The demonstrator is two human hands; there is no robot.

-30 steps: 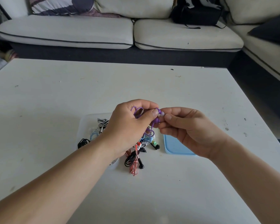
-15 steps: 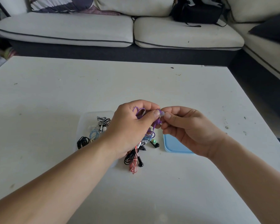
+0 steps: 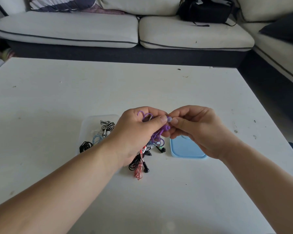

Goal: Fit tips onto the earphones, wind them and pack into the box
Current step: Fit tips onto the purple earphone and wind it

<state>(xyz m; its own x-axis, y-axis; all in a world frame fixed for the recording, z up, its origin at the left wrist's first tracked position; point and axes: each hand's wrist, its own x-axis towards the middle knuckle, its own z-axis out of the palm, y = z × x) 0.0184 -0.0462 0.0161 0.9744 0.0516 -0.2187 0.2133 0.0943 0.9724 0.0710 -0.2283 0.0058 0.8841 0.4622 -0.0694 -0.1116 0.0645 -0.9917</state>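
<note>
My left hand [image 3: 139, 130] grips purple earphones [image 3: 156, 135], whose cable loops out above and below my fingers. My right hand [image 3: 194, 129] pinches a pale lilac tip [image 3: 169, 119] against the purple earbud, right at my left thumb. Both hands are held above the white table. Under them lies a clear plastic box [image 3: 89, 125] holding striped, light blue and black wound earphones [image 3: 107, 126]. A loose heap of red and black earphones [image 3: 139, 163] lies in front of the box, partly hidden by my left wrist.
A light blue lid [image 3: 184, 150] lies flat to the right of the heap, partly under my right hand. The white table [image 3: 57, 92] stretches far ahead. A pale sofa [image 3: 108, 29] with a black bag [image 3: 205, 10] runs along the back and right.
Both hands have stayed together at the same spot. The right fingers have shifted slightly on the tip, which now shows more clearly between the thumbs.
</note>
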